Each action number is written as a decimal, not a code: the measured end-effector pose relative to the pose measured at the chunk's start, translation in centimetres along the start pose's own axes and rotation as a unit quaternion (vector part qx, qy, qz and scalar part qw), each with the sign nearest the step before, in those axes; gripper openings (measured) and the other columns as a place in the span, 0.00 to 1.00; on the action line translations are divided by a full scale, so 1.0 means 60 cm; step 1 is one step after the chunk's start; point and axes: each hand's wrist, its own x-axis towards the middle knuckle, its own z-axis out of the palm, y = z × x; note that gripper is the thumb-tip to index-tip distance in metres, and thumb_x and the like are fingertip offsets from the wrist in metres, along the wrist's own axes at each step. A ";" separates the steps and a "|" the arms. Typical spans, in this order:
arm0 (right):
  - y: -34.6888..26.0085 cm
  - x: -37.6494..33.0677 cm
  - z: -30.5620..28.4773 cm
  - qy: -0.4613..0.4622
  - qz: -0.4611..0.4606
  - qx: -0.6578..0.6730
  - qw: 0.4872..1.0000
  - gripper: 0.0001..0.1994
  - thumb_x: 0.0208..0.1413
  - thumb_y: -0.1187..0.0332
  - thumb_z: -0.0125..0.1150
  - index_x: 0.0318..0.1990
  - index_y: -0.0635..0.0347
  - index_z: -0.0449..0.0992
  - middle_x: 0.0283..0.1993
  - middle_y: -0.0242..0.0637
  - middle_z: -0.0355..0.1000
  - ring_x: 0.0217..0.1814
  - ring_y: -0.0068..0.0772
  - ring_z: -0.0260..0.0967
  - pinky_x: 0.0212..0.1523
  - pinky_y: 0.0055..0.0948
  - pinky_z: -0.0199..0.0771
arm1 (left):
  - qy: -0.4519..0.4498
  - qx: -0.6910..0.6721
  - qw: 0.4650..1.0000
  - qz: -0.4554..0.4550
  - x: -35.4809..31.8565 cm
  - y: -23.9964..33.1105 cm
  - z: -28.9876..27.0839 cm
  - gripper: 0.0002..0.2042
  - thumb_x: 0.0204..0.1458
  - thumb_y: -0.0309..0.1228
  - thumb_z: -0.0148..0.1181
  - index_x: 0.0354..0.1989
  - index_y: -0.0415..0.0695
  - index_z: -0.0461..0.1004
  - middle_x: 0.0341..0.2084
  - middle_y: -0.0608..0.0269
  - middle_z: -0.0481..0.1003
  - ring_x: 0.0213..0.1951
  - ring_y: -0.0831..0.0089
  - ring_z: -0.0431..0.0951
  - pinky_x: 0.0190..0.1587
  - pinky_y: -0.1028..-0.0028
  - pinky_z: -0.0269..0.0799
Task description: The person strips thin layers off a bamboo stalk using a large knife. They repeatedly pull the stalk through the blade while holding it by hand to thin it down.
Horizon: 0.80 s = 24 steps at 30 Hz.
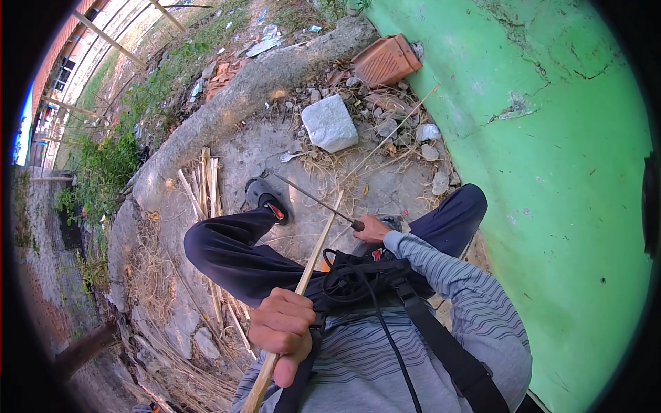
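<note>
My left hand (282, 327) is closed around a long pale strip of split bamboo or wood (315, 256). The strip slants up and away from my lap, its lower end passing out of view beneath the hand. In my right hand (372, 229), the fingers wrap the dark handle of a knife (315, 198) with a long narrow blade. That blade points to the far left and crosses the strip close to its far end; whether the two touch I cannot tell. Both hands are between and over my bent legs in dark trousers.
More split strips (208, 184) lie in a bundle left of my foot. Ahead are a whitish block (330, 124), a white plastic fork or spoon (289, 157), rubble and a hollow orange brick (387, 60). A green wall (544, 165) rises at right; a curved curb (237, 107) borders the left.
</note>
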 end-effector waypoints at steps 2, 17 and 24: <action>-0.008 -0.008 0.004 -0.001 -0.054 0.012 0.998 0.16 0.45 0.62 0.65 0.25 0.68 0.70 0.19 0.45 0.66 0.21 0.32 0.62 0.27 0.39 0.63 | 0.013 0.010 1.000 0.005 -0.004 0.004 -0.003 0.32 0.61 0.56 0.53 0.12 0.48 0.52 0.05 0.75 0.48 0.05 0.83 0.47 0.09 0.79 0.38; 0.004 0.012 0.020 -0.031 -0.018 0.022 0.999 0.17 0.46 0.58 0.66 0.25 0.66 0.74 0.20 0.45 0.71 0.24 0.39 0.71 0.31 0.42 0.68 | 0.027 0.022 0.999 0.003 -0.003 0.017 -0.022 0.32 0.62 0.56 0.52 0.12 0.48 0.52 0.04 0.75 0.49 0.05 0.83 0.47 0.08 0.78 0.39; 0.025 0.048 0.004 -0.055 0.047 -0.005 0.997 0.18 0.46 0.58 0.66 0.24 0.67 0.73 0.20 0.46 0.71 0.24 0.39 0.71 0.31 0.42 0.68 | -0.020 0.001 1.000 -0.011 -0.004 0.021 -0.038 0.33 0.61 0.58 0.52 0.11 0.50 0.51 0.04 0.75 0.48 0.04 0.82 0.48 0.08 0.79 0.38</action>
